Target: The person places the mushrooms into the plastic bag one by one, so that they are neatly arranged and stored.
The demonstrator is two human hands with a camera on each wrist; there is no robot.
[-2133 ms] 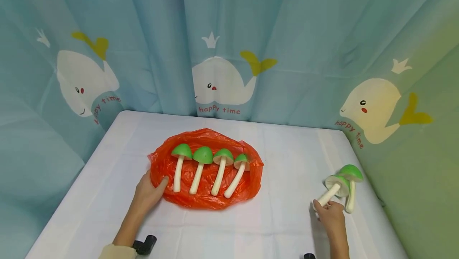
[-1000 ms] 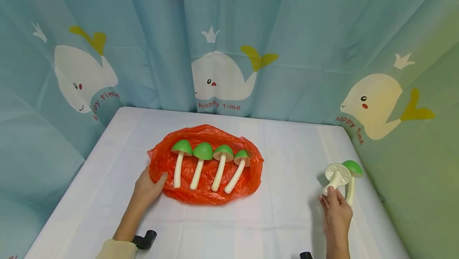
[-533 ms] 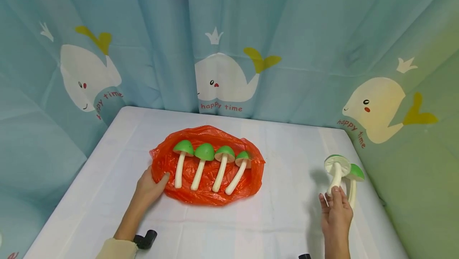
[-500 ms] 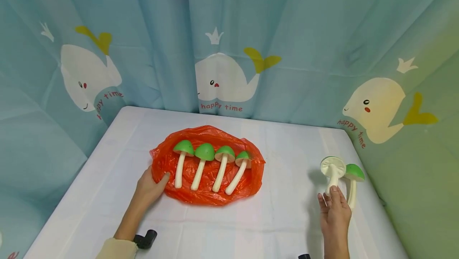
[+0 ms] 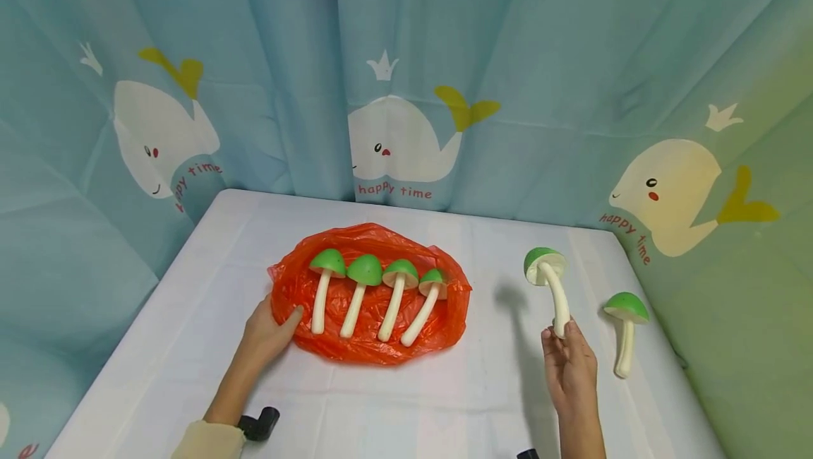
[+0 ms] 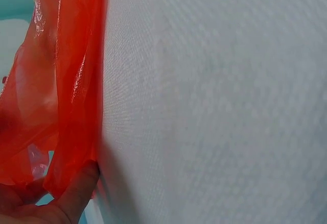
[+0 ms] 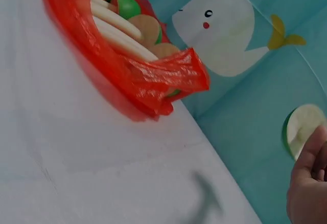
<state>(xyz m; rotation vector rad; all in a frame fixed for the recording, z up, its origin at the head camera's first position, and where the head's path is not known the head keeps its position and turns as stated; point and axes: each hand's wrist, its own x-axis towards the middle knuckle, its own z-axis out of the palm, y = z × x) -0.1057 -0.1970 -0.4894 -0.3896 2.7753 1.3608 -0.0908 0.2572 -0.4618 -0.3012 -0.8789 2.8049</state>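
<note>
My right hand [image 5: 571, 367] pinches a green-capped toy mushroom [image 5: 555, 293] by the lower end of its white stem, cap up, lifted over the table. In the right wrist view that mushroom's pale underside [image 7: 304, 127] shows beyond the fingers. Another green mushroom [image 5: 625, 335] lies at the table's right side. A red plastic bag [image 5: 444, 325] lies spread with its mouth wide, and several like mushrooms [image 5: 364, 272] rest in a row inside. My left hand [image 5: 269, 332] grips the bag's left edge, thumb over the rim; the left wrist view shows the thumb on the red film [image 6: 76, 91].
The table [image 5: 406, 416] has a white cloth. Behind and beside it hang blue-green curtains [image 5: 546, 56] with whale prints. A black wrist-mount piece [image 5: 260, 424] stands by the left forearm, and another [image 5: 528, 454] shows near the right one.
My right hand has lifted one mushroom away from the other at the right and carried it left, its cap turning upward. The left hand and the bag have stayed in place.
</note>
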